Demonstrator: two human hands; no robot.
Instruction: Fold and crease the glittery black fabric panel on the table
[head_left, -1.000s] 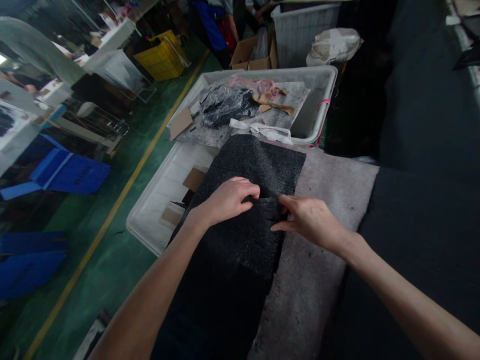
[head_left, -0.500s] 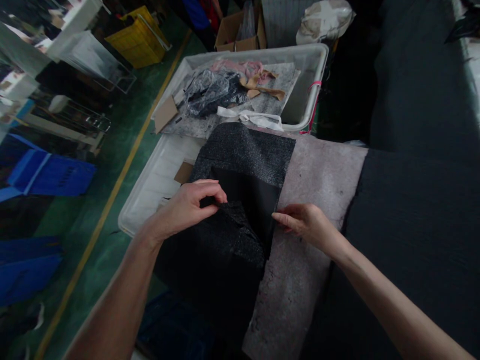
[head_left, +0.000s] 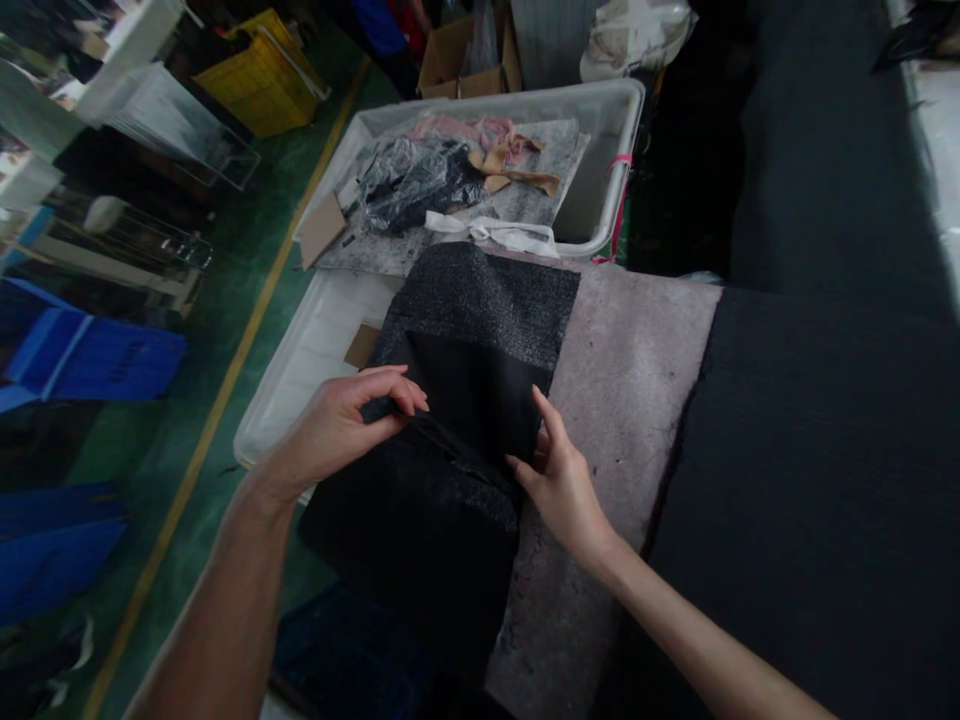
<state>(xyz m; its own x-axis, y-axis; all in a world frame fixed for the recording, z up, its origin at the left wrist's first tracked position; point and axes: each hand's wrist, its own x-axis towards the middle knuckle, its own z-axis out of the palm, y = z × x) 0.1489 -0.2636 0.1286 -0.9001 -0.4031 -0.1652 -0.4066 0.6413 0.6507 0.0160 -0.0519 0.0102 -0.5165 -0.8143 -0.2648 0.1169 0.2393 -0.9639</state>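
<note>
A black speckled fabric piece lies on a grey felt pad in front of me. My left hand pinches the folded-back edge of its top layer, which is peeled toward me. A smooth black layer shows underneath. My right hand rests at the right edge of the fabric. Its fingers are stretched out, with the tips against the smooth layer.
A white tray with cardboard scraps sits to the left. Behind it a white bin holds plastic wrap, a white strip and pink and tan scraps. Dark fabric covers the right. Yellow and blue crates stand on the green floor.
My left hand has peeled the top speckled layer back toward me, uncovering the smooth black layer. My right hand has moved from the fold to the fabric's right edge with fingers extended.
</note>
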